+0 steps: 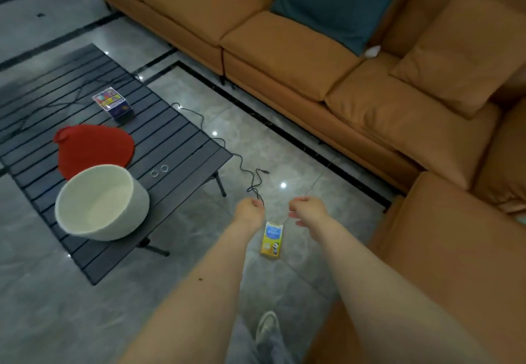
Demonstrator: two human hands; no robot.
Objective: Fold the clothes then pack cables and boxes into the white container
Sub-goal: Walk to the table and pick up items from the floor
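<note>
Two hands, left hand (250,210) grip pinching cable (244,167)

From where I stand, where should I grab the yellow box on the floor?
Pinch the yellow box across its two long side faces, coming straight down from above. It lies flat on the floor, its long axis pointing away from you, and both sides look clear.

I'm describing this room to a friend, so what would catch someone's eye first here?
Probably the orange sofa wrapping the top and right, with a teal cushion on it. Next, the white container at the near edge of the dark slatted table, with a red cloth just behind it. In the middle, the left hand pinches a black cable trailing over the floor, near a yellow box.
</note>
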